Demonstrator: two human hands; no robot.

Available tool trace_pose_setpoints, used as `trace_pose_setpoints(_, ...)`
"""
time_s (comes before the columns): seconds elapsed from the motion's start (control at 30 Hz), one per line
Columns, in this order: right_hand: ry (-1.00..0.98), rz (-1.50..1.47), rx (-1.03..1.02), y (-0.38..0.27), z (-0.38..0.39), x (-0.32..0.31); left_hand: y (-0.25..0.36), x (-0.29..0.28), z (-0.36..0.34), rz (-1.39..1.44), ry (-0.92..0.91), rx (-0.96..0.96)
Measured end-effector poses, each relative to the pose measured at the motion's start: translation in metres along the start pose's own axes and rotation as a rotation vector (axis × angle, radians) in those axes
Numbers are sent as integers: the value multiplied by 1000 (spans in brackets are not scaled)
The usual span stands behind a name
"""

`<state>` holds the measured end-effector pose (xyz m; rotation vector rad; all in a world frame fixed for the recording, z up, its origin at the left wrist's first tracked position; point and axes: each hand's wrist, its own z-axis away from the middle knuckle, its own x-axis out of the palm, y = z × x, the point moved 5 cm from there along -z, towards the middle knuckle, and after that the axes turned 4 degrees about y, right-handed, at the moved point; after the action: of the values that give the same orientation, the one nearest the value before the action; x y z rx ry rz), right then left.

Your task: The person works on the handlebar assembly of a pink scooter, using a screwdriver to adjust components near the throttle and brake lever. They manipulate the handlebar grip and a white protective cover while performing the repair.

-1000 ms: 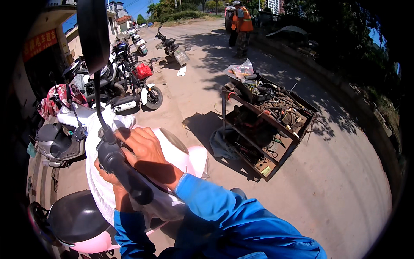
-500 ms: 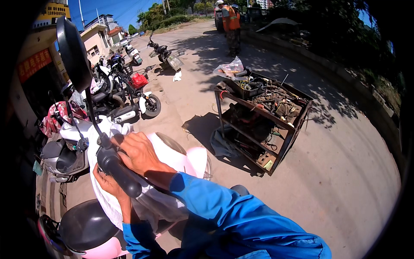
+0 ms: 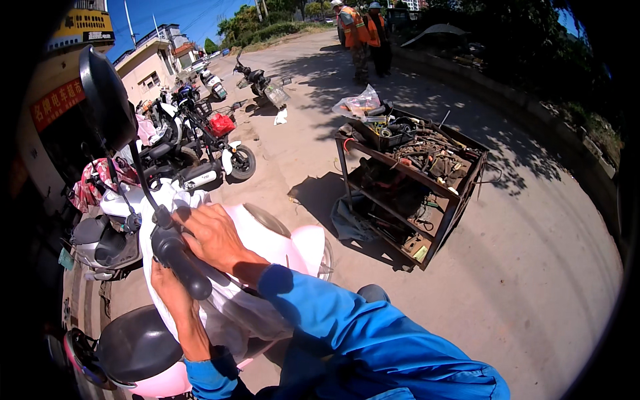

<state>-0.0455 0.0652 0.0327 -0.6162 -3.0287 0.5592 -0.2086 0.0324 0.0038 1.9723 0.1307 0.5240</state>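
Both hands work a pink scooter (image 3: 280, 243): right hand (image 3: 210, 235) grip closed over its handlebar (image 3: 179, 257), left hand (image 3: 167, 283) grip hidden beneath.

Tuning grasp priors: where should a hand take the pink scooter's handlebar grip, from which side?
Wrap the black handlebar grip mid-length, coming from above: it is a thick cylinder slanting down toward the rider. The right hand lies beside its inner end, the left hand under it.
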Motion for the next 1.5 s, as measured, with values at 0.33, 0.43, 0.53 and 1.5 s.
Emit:
trace_pose_setpoints(0.33,-3,19,14,8,0,7,-1,10,1,25,64,-31)
trace_pose_setpoints(0.43,6,4,1,4,-2,6,7,11,2,-47,62,-8)
trace_pose_setpoints(0.53,-13,-7,-8,5,0,7,-4,-5,-5,-361,87,208)
trace_pose_setpoints(1.5,-154,76,43,13,2,15,-16,-18,-18,-471,40,767)
